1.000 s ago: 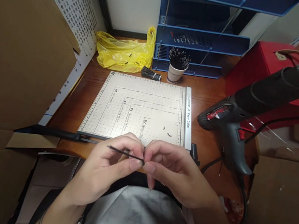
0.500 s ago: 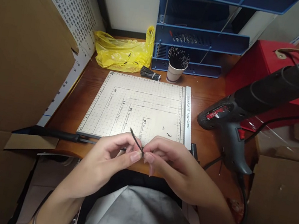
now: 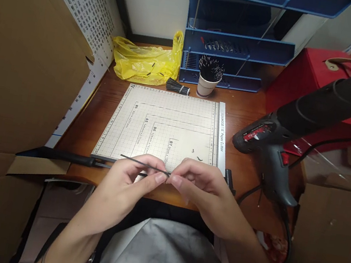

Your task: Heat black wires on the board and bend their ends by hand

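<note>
Both my hands meet over the near edge of the paper cutter (image 3: 163, 125). My left hand (image 3: 129, 186) and my right hand (image 3: 201, 192) pinch a thin black strand (image 3: 143, 164) between their fingertips. The strand lies almost level and sticks out to the left past my left fingers. Its right end is hidden between the pinching fingers. The fingers of both hands are curled closed.
A heat gun (image 3: 297, 125) with its cord lies to the right beside a red box (image 3: 309, 73). At the back stand a paper cup of black strands (image 3: 208, 81), a loose bundle (image 3: 176, 87), a yellow bag (image 3: 145, 61) and blue trays (image 3: 236, 47). Cardboard (image 3: 23, 56) walls the left.
The strand has swung: level a second ago, tilted up toward the cutter half a second ago, now almost level again and pointing left. Both hands sit slightly higher.
</note>
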Demonstrator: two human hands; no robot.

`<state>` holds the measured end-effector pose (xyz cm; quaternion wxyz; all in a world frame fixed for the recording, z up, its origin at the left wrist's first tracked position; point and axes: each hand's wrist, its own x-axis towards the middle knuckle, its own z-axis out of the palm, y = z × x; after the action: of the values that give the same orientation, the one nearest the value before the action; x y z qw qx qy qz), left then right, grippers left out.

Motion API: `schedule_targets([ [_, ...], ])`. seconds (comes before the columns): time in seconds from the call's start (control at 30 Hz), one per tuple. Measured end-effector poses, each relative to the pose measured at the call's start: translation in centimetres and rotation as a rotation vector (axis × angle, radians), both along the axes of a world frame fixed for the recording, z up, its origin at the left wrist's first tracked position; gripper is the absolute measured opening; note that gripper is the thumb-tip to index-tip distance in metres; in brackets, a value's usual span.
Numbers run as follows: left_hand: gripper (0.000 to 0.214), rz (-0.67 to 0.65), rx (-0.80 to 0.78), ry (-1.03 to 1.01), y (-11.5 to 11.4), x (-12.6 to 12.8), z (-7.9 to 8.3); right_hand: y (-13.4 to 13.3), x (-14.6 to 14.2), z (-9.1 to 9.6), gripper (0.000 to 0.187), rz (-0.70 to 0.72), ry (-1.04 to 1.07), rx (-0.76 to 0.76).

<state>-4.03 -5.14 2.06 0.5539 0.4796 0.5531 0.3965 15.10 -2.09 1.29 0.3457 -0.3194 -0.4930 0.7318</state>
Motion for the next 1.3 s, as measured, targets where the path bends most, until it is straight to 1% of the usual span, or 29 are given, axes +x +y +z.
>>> schedule_targets([
  [0.1,0.015,0.086,0.072,0.122,-0.1,1.0,0.0,0.0,-0.6,0.0,0.016,-0.097,-0.011,-0.036],
  [0.17,0.015,0.15,0.167,0.239,-0.2,1.7,-0.2,-0.2,-1.1,-0.1,0.016,-0.166,-0.051,-0.067],
  [0.23,0.014,0.203,0.29,0.377,-0.4,2.3,-0.5,-0.5,-1.4,-0.3,0.017,-0.216,-0.124,-0.055],
  [0.27,0.012,0.215,0.352,0.44,-0.4,2.5,-0.6,-0.6,-1.6,-0.3,0.018,-0.236,-0.18,-0.006],
  [0.3,0.011,0.214,0.407,0.492,-0.5,2.5,-0.8,-0.8,-1.6,-0.4,0.019,-0.259,-0.253,0.075],
  [0.4,0.011,0.171,0.511,0.556,-0.7,2.4,-1.1,-1.2,-1.7,-0.3,0.019,-0.332,-0.498,0.434],
  [0.47,0.009,0.161,0.527,0.548,-0.8,2.2,-1.1,-1.3,-1.6,-0.2,0.02,-0.376,-0.599,0.621],
  [0.57,0.009,0.173,0.518,0.494,-0.6,2.1,-0.9,-1.5,-1.5,-0.3,0.021,-0.396,-0.661,0.773],
  [0.7,0.013,0.17,0.52,0.39,-0.4,2.1,-0.6,-1.7,-1.3,-0.7,0.023,-0.347,-0.743,0.917],
  [0.77,0.014,0.169,0.529,0.398,-0.5,2.1,-0.6,-1.7,-1.1,-0.7,0.025,-0.323,-0.763,0.953],
  [0.83,0.014,0.176,0.565,0.461,-0.7,2.2,-0.7,-1.7,-1.0,-0.6,0.026,-0.31,-0.77,0.967],
  [1.03,0.014,0.183,0.828,0.7,-0.9,2.6,-1.7,-1.7,-1.2,-0.1,0.025,-0.305,-0.743,0.916],
  [1.13,0.013,0.188,0.917,0.808,-0.9,2.8,-1.8,-1.8,-1.4,0.0,0.026,-0.319,-0.763,0.929],
  [1.3,0.014,0.164,0.966,0.864,-1.1,2.8,-1.7,-2.1,-1.5,0.2,0.026,-0.342,-0.799,0.95],
])
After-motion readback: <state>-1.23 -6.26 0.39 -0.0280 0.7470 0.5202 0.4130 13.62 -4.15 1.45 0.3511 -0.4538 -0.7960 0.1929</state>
